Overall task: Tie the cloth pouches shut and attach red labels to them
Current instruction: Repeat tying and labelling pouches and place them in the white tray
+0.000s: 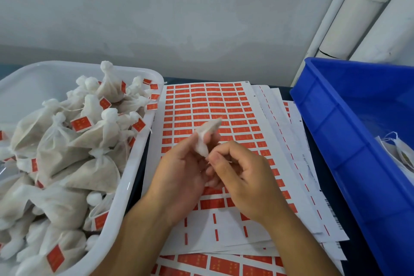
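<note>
My left hand (pixel 179 170) grips a small white cloth pouch (pixel 207 132) above the label sheets, its body pointing up and away, its neck down between my fingers. My right hand (pixel 237 170) has its fingers curled close to the pouch's neck and pinches something thin there; the string itself is too fine to make out. Under both hands lies a sheet of red labels (pixel 208 105) in rows, with the lower rows partly peeled off.
A white tub (pixel 134 177) on the left is heaped with tied pouches bearing red labels. A blue crate (pixel 336 123) on the right holds a few untied pouches (pixel 403 152). More label sheets are stacked beneath and to the right. A wall stands behind.
</note>
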Tool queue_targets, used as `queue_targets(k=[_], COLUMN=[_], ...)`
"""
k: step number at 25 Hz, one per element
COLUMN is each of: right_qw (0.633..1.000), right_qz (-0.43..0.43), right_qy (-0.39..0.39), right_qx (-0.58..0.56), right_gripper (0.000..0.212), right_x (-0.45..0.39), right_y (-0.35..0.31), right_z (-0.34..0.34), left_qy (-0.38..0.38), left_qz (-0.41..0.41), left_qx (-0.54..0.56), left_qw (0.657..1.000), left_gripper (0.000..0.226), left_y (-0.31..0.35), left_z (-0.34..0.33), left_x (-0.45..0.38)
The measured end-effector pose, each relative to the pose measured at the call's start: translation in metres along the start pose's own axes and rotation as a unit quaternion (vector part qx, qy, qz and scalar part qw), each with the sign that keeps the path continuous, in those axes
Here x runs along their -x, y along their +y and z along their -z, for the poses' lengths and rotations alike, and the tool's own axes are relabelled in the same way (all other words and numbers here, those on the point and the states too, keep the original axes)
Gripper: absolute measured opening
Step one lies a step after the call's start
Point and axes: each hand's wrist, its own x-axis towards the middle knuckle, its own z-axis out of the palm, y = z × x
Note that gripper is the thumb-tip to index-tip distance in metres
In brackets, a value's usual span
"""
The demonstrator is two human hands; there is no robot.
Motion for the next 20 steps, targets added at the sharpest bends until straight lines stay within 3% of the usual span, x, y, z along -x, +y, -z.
queue_targets(k=[4,10,15,20], right_qw=[0.998,0.993,0.986,0.999], right_qz=[-0.007,-0.023,0.029,-0.021], right_qy=[0.021,0.107,0.116,0.043], right_qx=[0.052,0.047,0.116,0.013], right_gripper=[0.014,0.016,0.015,0.014], right_x=[-0.003,-0.005,-0.004,-0.003], right_y=[0.003,0.008,0.006,0.004], right_z=[0.008,0.016,0.018,0.021], left_qy=[0.051,0.173,0.098,0.017], left_qz=[-0.041,-0.038,-0.119,-0.169], left_qx=[-0.129,-0.354,-0.529,-0.657], left_qw=[0.99,0.918,0.834,0.735], left_gripper=[0.05,0.031,0.014,0.024], left_y=[0.0,-0.004,-0.007,-0.016], left_z=[0.001,-0.003,0.002,0.006], left_x=[0.0,0.003,0.002,-0.001])
